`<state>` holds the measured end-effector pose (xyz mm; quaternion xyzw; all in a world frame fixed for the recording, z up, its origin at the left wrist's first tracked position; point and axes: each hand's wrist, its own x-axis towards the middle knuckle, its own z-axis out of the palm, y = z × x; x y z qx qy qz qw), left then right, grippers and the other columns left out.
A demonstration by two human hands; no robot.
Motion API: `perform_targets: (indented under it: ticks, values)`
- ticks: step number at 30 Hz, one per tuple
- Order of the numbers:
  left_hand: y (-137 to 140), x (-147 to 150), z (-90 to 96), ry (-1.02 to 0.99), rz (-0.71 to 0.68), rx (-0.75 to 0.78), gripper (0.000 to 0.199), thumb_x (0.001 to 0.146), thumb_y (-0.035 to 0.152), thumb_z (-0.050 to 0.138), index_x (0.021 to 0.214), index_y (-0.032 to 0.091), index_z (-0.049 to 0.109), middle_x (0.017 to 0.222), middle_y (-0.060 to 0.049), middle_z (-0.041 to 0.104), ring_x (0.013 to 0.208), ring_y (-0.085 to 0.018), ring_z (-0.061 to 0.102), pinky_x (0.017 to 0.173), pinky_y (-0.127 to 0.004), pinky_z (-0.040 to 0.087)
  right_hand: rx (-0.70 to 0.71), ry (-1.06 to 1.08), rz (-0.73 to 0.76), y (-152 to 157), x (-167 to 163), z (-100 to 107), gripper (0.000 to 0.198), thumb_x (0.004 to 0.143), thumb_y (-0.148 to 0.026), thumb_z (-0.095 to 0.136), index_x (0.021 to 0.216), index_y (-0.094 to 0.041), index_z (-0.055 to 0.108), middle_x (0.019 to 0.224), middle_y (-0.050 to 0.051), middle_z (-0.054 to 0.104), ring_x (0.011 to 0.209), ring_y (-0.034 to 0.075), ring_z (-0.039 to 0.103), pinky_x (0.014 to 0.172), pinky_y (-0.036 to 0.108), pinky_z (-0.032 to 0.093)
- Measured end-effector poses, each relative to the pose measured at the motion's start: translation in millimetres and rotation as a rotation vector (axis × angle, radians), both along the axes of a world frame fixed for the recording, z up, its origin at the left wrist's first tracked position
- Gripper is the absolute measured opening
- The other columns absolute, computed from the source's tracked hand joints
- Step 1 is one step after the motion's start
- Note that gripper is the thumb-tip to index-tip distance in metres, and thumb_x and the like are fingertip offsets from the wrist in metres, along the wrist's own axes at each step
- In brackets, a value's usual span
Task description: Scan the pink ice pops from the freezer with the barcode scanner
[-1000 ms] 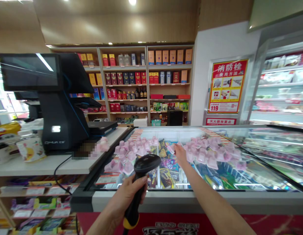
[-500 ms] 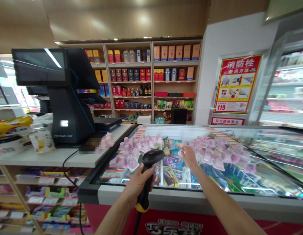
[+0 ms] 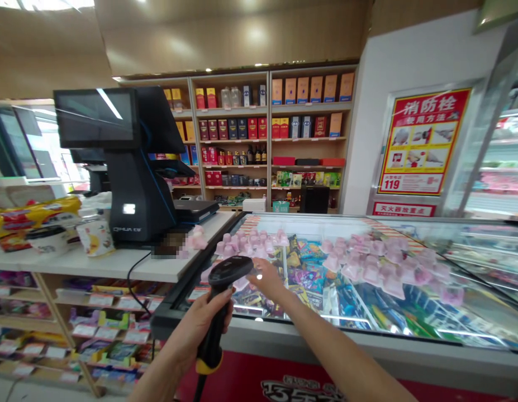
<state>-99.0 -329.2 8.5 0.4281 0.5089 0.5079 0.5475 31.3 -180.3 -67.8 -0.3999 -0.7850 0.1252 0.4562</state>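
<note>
My left hand [image 3: 200, 326] grips the handle of a black barcode scanner [image 3: 230, 269] with a yellow band, its head pointing right. My right hand [image 3: 269, 283] is just in front of the scanner head and holds a small pink cup [image 3: 254, 274], mostly hidden by my fingers, with a bright light spot on it. Both hands hover over the near left part of the glass-topped freezer [image 3: 409, 329]. A pile of pink cups [image 3: 252, 243] lies on the glass behind the scanner. A bigger pile of pink cups [image 3: 380, 262] lies to the right.
A black till with a screen [image 3: 133, 190] stands on the white counter [image 3: 116, 262] at left, its cable hanging over the edge. Snack packs and a paper cup [image 3: 93, 237] sit beside it. Goods shelves [image 3: 267, 134] line the back wall; a chiller is at right.
My right hand took a pink cup from the right pile and brought it left and nearer, up to the scanner head. The view has swung to the left.
</note>
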Motion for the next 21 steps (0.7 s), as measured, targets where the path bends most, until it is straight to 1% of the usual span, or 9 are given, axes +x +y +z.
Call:
perform_targets:
  ticks: [3,5,7,9,11,13,16,19,21]
  values:
    - [-3.6,-4.1,-0.1,-0.004,-0.032,0.005,0.027,0.064,0.042,0.056,0.063,0.015,0.053,0.049,0.003,0.051,0.042,-0.007,0.042,0.043,-0.019,0.035,-0.056,0.020,0.081,-2.9,-31.3,-7.1,0.033,0.058,-0.026,0.059,0.090,-0.021,0.055,0.090,0.003,0.059,0.085,0.019,0.052,0.076,0.033,0.039]
    - [-6.0,-1.8,0.3,-0.017,-0.032,0.010,0.026,0.063,0.041,0.057,0.064,0.015,0.053,0.049,0.003,0.051,0.042,-0.007,0.042,0.043,-0.019,0.034,-0.116,0.103,0.060,1.8,-31.9,-9.4,0.023,0.059,-0.023,0.056,0.082,-0.021,0.057,0.081,0.002,0.061,0.078,0.018,0.054,0.072,0.032,0.040]
    - [-8.8,3.9,1.4,-0.034,-0.021,0.008,0.026,0.062,0.040,0.059,0.065,0.015,0.053,0.049,0.003,0.050,0.042,-0.007,0.042,0.042,-0.019,0.034,-0.252,0.319,0.006,10.7,-17.5,-7.9,0.017,0.060,-0.023,0.053,0.076,-0.020,0.057,0.070,0.001,0.061,0.068,0.016,0.054,0.066,0.030,0.042]
    - [-11.7,12.1,2.8,-0.042,-0.031,0.004,0.026,0.062,0.040,0.059,0.064,0.015,0.051,0.047,0.004,0.048,0.041,-0.006,0.041,0.042,-0.018,0.033,-0.466,0.654,-0.011,21.4,7.9,-2.6,0.014,0.061,-0.025,0.050,0.072,-0.019,0.055,0.059,-0.001,0.059,0.059,0.015,0.054,0.059,0.029,0.043]
    - [-13.7,21.7,3.6,-0.037,-0.066,0.003,0.026,0.063,0.040,0.058,0.062,0.015,0.050,0.045,0.004,0.047,0.040,-0.006,0.040,0.042,-0.018,0.032,-0.670,0.992,0.044,30.7,37.9,4.4,0.010,0.063,-0.026,0.047,0.067,-0.019,0.052,0.052,-0.002,0.057,0.052,0.014,0.053,0.054,0.028,0.043]
    - [-13.8,31.7,3.5,-0.024,-0.103,0.005,0.026,0.063,0.040,0.057,0.060,0.015,0.049,0.045,0.003,0.047,0.040,-0.006,0.041,0.042,-0.019,0.032,-0.764,1.217,0.097,36.5,66.0,10.1,0.008,0.065,-0.025,0.045,0.061,-0.019,0.050,0.049,-0.002,0.055,0.049,0.012,0.053,0.052,0.027,0.043]
    - [-9.8,45.3,1.5,0.007,-0.164,0.016,0.028,0.063,0.041,0.057,0.058,0.015,0.048,0.044,0.003,0.047,0.039,-0.006,0.041,0.041,-0.019,0.031,-0.752,1.317,0.146,38.9,94.5,12.5,0.009,0.066,-0.024,0.044,0.060,-0.020,0.049,0.048,-0.001,0.055,0.046,0.012,0.052,0.051,0.026,0.043]
    - [-3.3,56.1,-0.7,0.017,-0.212,0.011,0.029,0.060,0.042,0.058,0.057,0.015,0.049,0.044,0.003,0.047,0.038,-0.006,0.040,0.040,-0.019,0.031,-0.705,1.328,0.159,38.9,105.8,10.4,0.009,0.066,-0.024,0.045,0.059,-0.020,0.048,0.047,-0.001,0.055,0.047,0.012,0.053,0.052,0.027,0.044]
    - [0.1,61.9,-1.1,0.009,-0.227,0.006,0.029,0.060,0.042,0.058,0.058,0.015,0.049,0.044,0.003,0.047,0.038,-0.006,0.041,0.040,-0.019,0.031,-0.666,1.323,0.130,39.4,109.0,9.5,0.009,0.066,-0.025,0.045,0.058,-0.020,0.048,0.048,0.000,0.056,0.050,0.013,0.054,0.054,0.028,0.045]
